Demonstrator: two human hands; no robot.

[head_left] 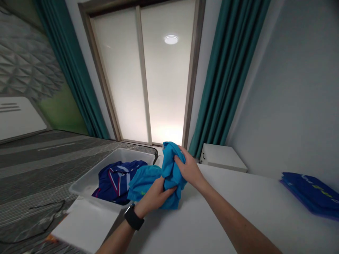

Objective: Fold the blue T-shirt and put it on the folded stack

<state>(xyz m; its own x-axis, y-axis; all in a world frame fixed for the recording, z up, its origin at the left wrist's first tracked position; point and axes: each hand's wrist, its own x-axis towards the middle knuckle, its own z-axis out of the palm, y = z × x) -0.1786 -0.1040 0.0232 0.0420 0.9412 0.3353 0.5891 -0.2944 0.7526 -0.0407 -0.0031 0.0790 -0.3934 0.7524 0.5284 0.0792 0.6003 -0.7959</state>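
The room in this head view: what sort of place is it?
Probably a room in a home, though I can't be certain. Teal curtains hang either side of what look like frosted sliding panels, and a plastic bin of clothes sits nearby.

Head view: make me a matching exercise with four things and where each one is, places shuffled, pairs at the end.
Things
1. Smartwatch
2. Bright-blue garment
3. Folded blue clothing
4. Dark-blue striped garment

Places
A. Inside the translucent plastic bin
B. Held by the left hand and right hand
C. Strapped to the left wrist
D. At the right of the white tabletop

Pairs: 1-C, 2-B, 3-D, 4-A
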